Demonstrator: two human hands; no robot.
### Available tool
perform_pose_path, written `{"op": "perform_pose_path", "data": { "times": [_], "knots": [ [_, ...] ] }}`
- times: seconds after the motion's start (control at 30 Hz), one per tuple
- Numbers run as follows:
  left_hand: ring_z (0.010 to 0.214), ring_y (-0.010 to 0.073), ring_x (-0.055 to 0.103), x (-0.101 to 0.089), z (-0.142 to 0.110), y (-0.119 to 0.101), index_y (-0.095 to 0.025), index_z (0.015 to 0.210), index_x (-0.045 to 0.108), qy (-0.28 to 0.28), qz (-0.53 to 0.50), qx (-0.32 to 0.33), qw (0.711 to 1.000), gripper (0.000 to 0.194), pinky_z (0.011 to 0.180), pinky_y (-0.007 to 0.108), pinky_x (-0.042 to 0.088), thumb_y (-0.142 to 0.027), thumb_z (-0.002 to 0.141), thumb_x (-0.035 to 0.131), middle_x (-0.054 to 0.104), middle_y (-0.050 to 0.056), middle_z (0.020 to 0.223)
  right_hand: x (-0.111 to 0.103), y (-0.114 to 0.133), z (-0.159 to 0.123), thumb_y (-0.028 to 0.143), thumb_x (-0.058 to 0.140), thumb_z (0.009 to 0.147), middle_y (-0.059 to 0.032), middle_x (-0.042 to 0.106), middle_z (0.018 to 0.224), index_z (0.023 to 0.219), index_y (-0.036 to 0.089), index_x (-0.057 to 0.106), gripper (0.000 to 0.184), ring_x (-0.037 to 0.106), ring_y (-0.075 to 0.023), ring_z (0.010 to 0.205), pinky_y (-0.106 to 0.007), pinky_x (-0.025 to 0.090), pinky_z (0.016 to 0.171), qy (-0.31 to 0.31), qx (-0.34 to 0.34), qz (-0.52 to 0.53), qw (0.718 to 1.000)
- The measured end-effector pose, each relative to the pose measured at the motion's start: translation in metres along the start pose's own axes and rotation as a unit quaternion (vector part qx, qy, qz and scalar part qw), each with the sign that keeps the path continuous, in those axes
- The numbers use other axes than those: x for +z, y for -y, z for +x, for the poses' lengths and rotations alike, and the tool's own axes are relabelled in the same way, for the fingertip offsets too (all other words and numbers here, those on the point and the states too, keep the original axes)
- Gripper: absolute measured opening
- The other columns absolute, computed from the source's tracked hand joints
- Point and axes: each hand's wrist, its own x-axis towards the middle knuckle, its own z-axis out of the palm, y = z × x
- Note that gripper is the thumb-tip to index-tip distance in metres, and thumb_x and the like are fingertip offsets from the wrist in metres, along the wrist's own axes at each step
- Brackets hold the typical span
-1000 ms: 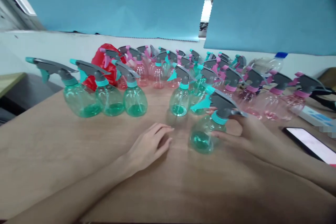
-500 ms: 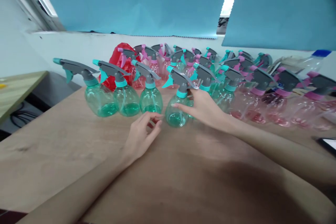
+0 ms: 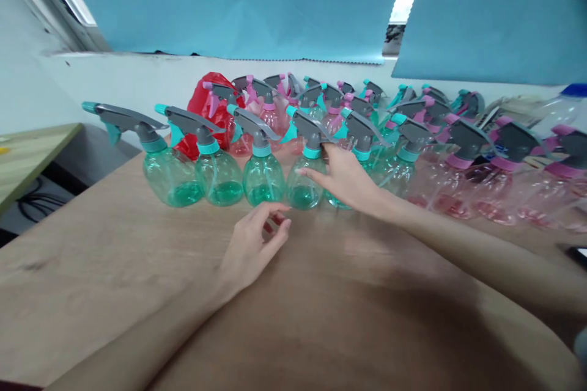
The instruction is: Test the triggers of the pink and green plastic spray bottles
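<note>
My right hand (image 3: 351, 177) is closed round the side of a green spray bottle (image 3: 302, 186), thumb in front and fingers behind. This bottle stands upright on the wooden table (image 3: 192, 287) in the front row, with a grey and turquoise trigger head. To its left is another green spray bottle (image 3: 263, 177); to its right, partly behind my hand, is one more green spray bottle (image 3: 362, 156). My left hand (image 3: 257, 244) hovers just in front of the row, fingers curved and apart, holding nothing.
Pink spray bottles (image 3: 458, 186) continue the row on the right, and several more stand behind. A red plastic bag (image 3: 195, 110) lies at the back near the wall. A clear bottle with a blue cap (image 3: 562, 107) is far right. A second table (image 3: 41, 146) stands left.
My right hand has pushed the green spray bottle back and slightly left, into line with the row beside its neighbour. My left hand has moved slightly right and nearer to me.
</note>
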Motion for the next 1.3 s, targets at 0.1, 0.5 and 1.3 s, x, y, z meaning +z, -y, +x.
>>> {"op": "perform_pose_path", "data": {
  "times": [0.1, 0.5, 1.3],
  "knots": [
    [0.068, 0.0144, 0.063, 0.002, 0.0, 0.003, -0.024, 0.105, 0.056, 0.006, -0.003, 0.002, 1.0, 0.016, 0.052, 0.022, 0.048, -0.028, 0.091, 0.052, 0.065, -0.001, 0.085, 0.001, 0.0, -0.005, 0.036, 0.064, 0.082, -0.0151, 0.065, 0.112, 0.105, 0.015, 0.053, 0.034, 0.064, -0.0277, 0.093, -0.04, 0.05, 0.076, 0.003, 0.003, 0.006, 1.0],
    [0.071, 0.0141, 0.062, 0.002, -0.002, -0.001, -0.024, 0.105, 0.054, 0.031, 0.011, -0.01, 0.999, 0.015, 0.055, 0.025, 0.049, -0.028, 0.091, 0.051, 0.062, 0.001, 0.1, -0.069, 0.012, -0.068, 0.03, 0.056, 0.088, -0.0037, 0.073, 0.084, 0.096, 0.02, 0.071, 0.019, 0.067, -0.0161, 0.067, -0.029, 0.053, 0.058, -0.014, -0.001, -0.035, 0.999],
    [0.071, 0.0153, 0.061, 0.003, 0.0, -0.002, -0.025, 0.102, 0.054, 0.03, 0.048, -0.002, 0.998, 0.015, 0.055, 0.025, 0.047, -0.035, 0.091, 0.051, 0.061, 0.0, 0.1, -0.038, -0.038, -0.052, 0.051, 0.067, 0.075, -0.0227, 0.06, 0.122, 0.131, 0.004, 0.044, 0.077, 0.059, -0.0358, 0.111, -0.048, 0.049, 0.089, 0.016, 0.135, -0.03, 0.99]
  ]
}}
